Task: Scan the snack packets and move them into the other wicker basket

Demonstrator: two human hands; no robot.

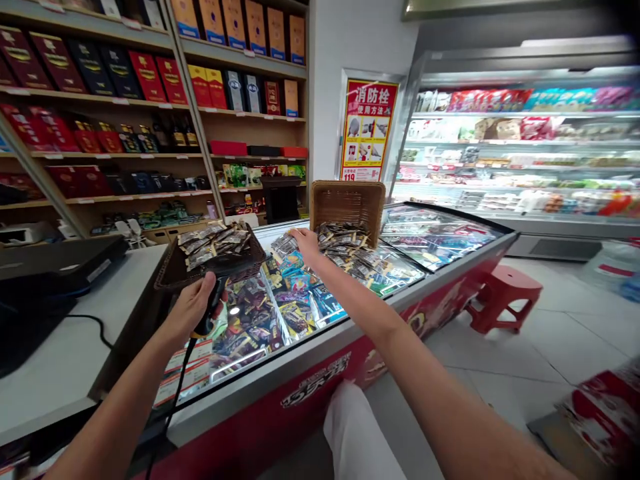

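Note:
My left hand [189, 308] is closed around a black corded barcode scanner [209, 308], held over the near left end of the glass-topped freezer. My right hand [307, 243] reaches across the glass and grips a small dark snack packet [285, 245] by its edge. Just right of that hand, a tan wicker basket [345, 197] lies tipped on its side. Similar packets [356, 252] spill from its mouth onto the lid. To the left, a dark brown basket [167, 267] holds a heap of packets [215, 244] like these.
The freezer [320, 383] stretches away to the right, with ice creams under its glass. At the left is a counter [127, 293] with a black device [60, 263]. A red stool [505, 297] stands on the tiled floor, and boxes [605, 413] sit at the lower right.

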